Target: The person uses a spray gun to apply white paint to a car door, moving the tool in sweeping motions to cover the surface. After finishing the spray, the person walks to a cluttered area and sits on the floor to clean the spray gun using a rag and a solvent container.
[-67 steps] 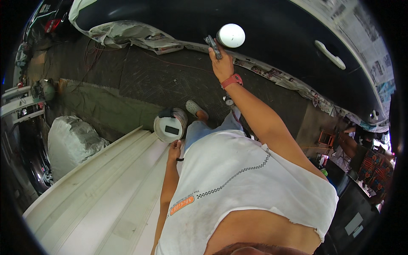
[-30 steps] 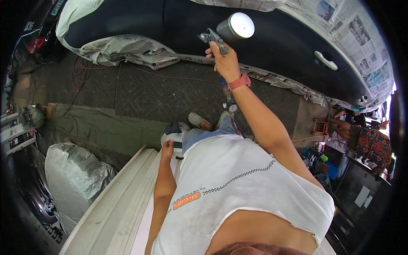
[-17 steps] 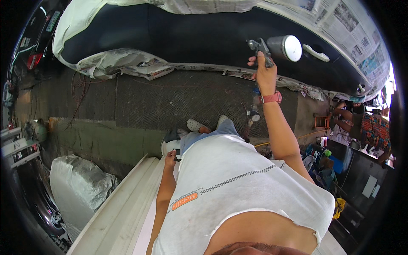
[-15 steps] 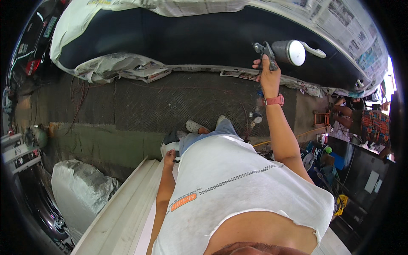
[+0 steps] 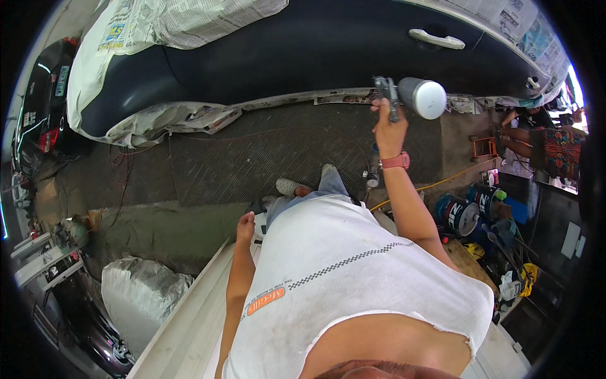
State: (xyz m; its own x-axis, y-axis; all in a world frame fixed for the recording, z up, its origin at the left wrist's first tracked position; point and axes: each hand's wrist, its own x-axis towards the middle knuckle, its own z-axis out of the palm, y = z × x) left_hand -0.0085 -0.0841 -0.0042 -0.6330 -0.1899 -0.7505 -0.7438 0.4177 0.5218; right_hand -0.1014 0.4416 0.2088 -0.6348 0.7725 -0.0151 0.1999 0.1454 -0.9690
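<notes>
From the head camera, the right hand [image 5: 390, 129] is raised out in front, fingers wrapped tight around the grip of a spray gun [image 5: 409, 98]. The gun's pale round cup sticks out to the right of the hand, and its nozzle end points up toward the dark car body [image 5: 303, 54]. A red wristband [image 5: 396, 160] sits on that wrist. The car's side is edged with newspaper [image 5: 189, 22] taped along the top and at the left end, and a pale door handle [image 5: 437, 40] shows on the panel above the gun.

The left hand [image 5: 245, 228] hangs low beside the person's hip, fingers loosely curled and holding nothing, just over the edge of a white panel [image 5: 189, 322]. A wrapped silver bundle [image 5: 142, 297] lies on the floor to the left. Blue paint cans [image 5: 464, 211] stand to the right, near a yellow hose [image 5: 435, 186] on the floor.
</notes>
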